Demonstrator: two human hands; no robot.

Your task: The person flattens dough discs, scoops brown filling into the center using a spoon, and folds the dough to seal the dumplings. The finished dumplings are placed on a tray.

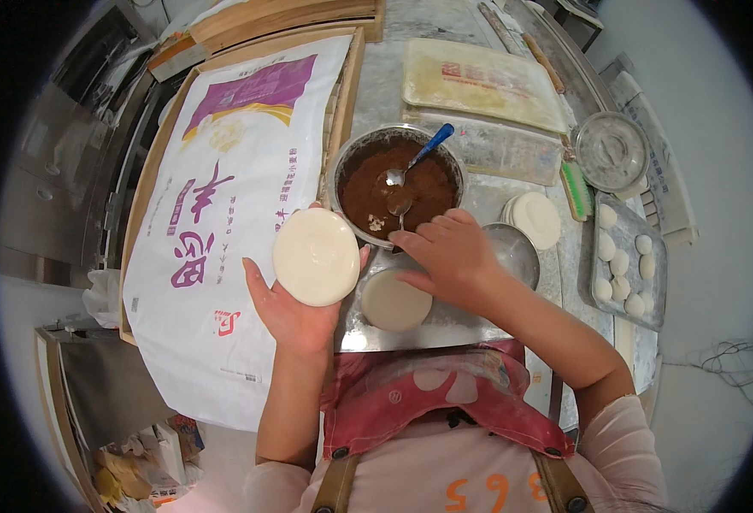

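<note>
A flat round disc of pale dough [316,256] rests on the palm and fingers of my left hand [298,323], beside the bowl. My right hand [458,261] pinches the handle of a metal spoon [400,206], whose tip dips into brown powdery filling [364,184]. That filling lies in a round metal bowl [335,186]. Leaning in the same bowl is a second spoon with a blue handle [433,145]. Just below my right fingers, another dough disc [395,301] lies on the metal worktop [355,338].
To the right are stacked dough discs [536,221], a metal bowl [517,258], a green-bristled brush [576,190], a clear round lid [611,152] and a tray [663,295] of several dough balls. A lidded box [479,90] stands behind. A printed white sack [214,342] covers a wooden-edged tray leftward.
</note>
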